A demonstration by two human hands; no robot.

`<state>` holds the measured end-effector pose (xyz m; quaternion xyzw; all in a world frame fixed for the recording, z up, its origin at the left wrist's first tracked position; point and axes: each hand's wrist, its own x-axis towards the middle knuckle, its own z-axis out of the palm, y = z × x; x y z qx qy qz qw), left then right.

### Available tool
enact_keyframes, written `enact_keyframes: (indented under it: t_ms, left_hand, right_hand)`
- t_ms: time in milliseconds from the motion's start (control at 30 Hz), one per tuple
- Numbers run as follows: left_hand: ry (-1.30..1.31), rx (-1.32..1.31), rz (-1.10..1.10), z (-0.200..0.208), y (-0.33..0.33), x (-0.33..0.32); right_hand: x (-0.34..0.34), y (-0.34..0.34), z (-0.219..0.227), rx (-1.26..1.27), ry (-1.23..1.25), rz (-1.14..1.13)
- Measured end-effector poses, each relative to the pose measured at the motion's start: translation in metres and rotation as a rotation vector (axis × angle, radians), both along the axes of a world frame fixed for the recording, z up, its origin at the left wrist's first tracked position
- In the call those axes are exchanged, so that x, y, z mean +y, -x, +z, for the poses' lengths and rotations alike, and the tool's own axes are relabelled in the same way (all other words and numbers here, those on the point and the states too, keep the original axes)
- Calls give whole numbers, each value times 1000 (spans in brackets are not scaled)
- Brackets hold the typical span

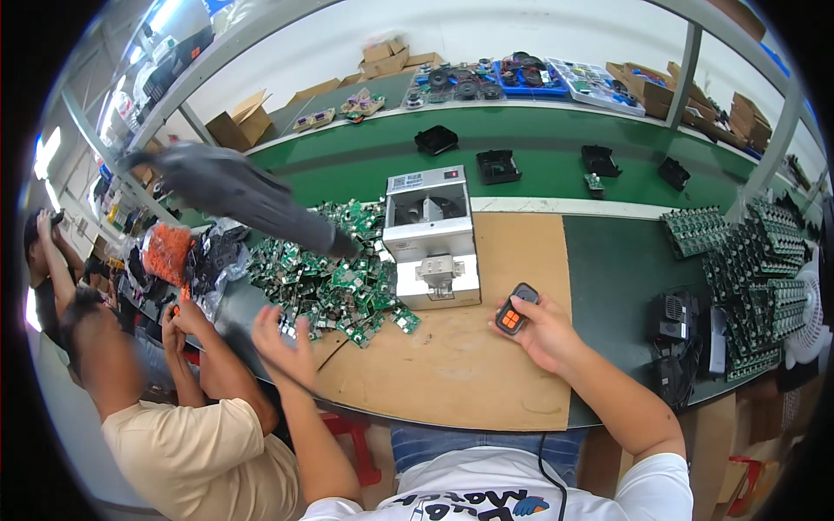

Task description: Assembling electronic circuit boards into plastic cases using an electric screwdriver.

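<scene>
My right hand (549,334) is closed round a small black remote control (516,310) with orange buttons, held above the brown cardboard sheet (452,373). To the left, my left hand (285,346) is raised with fingers apart and nothing in it. It is nearest a heap of small green circuit boards (334,273). Between and beyond my hands stands a silver box-shaped machine (432,234) with a window in its upper part and a metal fixture on its front. A dark grey tool-like shape (243,200), partly blurred, slants over the heap; its kind is unclear.
At the right stand stacked green board panels (756,278), black adapters (676,326) and a white fan (810,313). Open black plastic cases (498,167) lie on the green bench behind. A person in a beige shirt (204,443) sits at left, holding something orange.
</scene>
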<state>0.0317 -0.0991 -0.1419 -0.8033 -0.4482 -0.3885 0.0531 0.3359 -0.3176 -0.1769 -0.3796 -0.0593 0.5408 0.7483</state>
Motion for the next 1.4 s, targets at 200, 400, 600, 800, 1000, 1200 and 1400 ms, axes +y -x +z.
enact_keyframes:
  t_ms: [200,400,600,800,1000,1200,1400]
  left_hand:
    - [331,205,306,-56,71,64]
    - [281,200,266,-57,72,60]
    - [307,27,305,-43,76,55]
    - [333,-180,293,-25,80,34]
    - [834,-592,-342,-5,22,-55]
    - [1072,-429,-637,-16,-41,-85]
    - [275,194,-317,-22,-90,-63]
  right_hand:
    - [17,-6,-11,-61,76,-5]
    - [62,-56,-10,-170,61,-99]
    - [90,-113,1,-55,-42,-386]
    - [58,-21,-7,-667,209,-565]
    - [17,91,19,-701,-35,282]
    - [19,95,20,-451,152,351]
    - [-7,37,15,-782,179,70]
